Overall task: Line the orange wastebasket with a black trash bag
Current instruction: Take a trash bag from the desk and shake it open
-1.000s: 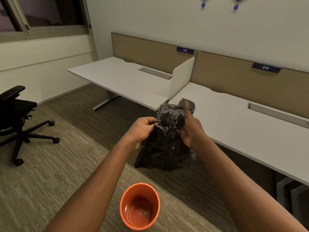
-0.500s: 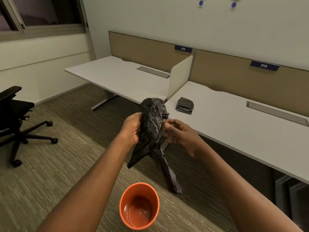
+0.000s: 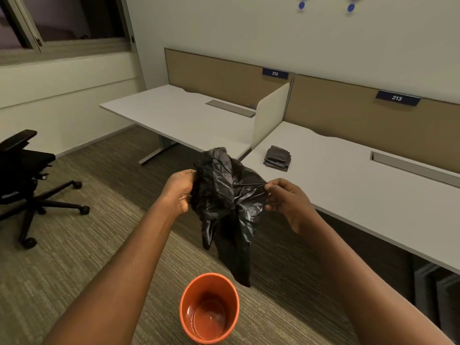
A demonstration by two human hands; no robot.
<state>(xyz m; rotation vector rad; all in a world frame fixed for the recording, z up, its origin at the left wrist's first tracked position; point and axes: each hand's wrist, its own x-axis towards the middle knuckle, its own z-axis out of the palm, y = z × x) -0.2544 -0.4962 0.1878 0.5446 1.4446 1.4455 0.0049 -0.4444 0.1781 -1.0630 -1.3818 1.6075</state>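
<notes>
Beyond and to the right of the hands runs a long white desk [image 3: 361,185] with tan divider panels behind it; a second white desk [image 3: 179,115] lies beyond the left hand. A black wheeled office chair [image 3: 22,175] stands on the striped carpet floor [image 3: 74,257], well apart to the left of the left hand. Between the two hands hangs the crinkled glossy black plastic trash bag [image 3: 229,202], bunched and wrinkled at the top, its surface catching dull highlights, narrowing into a twisted tail that dangles below the hands. That tail ends just above and to the right of the round orange plastic wastebasket [image 3: 186,317], which stands upright on the carpet below the hands, open-topped and unlined, its shiny bottom showing. The left hand [image 3: 178,192] is closed on the bag's left edge, fingers curled into the plastic. The right hand [image 3: 288,201] pinches a fold of the bag's right side between thumb and fingertips, drawing the film taut. A small folded stack of dark grey bags [image 3: 278,158] rests on the desk just beyond the right hand
</notes>
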